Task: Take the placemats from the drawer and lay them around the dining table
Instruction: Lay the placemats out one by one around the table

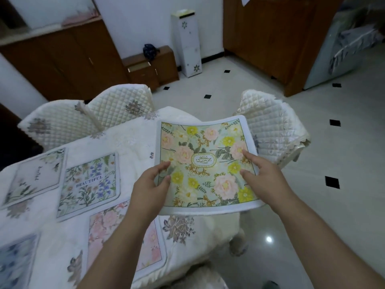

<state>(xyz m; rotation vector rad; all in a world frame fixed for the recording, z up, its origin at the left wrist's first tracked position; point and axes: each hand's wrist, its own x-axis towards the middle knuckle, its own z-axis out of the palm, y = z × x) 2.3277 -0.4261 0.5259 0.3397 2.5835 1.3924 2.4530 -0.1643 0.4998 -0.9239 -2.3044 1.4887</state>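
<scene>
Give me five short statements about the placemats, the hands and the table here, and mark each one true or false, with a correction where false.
1. Both hands hold the GARDEN placemat. True: left hand and right hand grip its side edges.
2. That placemat lies flat on the table. False: it is held up and sags between the hands.
3. A placemat reading BEAUTIFUL already lies on the table. True.
4. Only one placemat is laid out. False: at least four lie there.
5. The chairs are bare wood. False: quilted covers drape them.

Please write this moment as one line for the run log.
step: laying placemat | held: GARDEN placemat, above table corner | left hand: grips left edge | right hand: grips right edge | already on table: four placemats
</scene>
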